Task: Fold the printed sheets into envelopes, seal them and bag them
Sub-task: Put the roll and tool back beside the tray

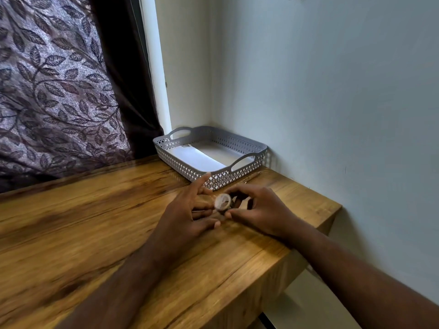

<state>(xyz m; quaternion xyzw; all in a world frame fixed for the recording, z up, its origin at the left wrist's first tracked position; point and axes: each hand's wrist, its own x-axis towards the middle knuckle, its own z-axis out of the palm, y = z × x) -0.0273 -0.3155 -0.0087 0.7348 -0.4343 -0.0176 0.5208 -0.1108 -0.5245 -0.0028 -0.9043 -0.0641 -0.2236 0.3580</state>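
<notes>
Head view: a small whitish roll (222,202), blurred, sits low over the wooden table (95,210) between your hands. Your right hand (261,210) pinches it with curled fingers. Your left hand (185,210) is spread, fingers straight beside the roll; whether they touch it is unclear. A grey basket (180,167) stands just behind, with a pen (251,176) beside it.

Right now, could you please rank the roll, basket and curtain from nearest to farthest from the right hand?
1. The roll, pinched by the right hand.
2. The basket, just beyond, in the corner.
3. The curtain, far left.
</notes>
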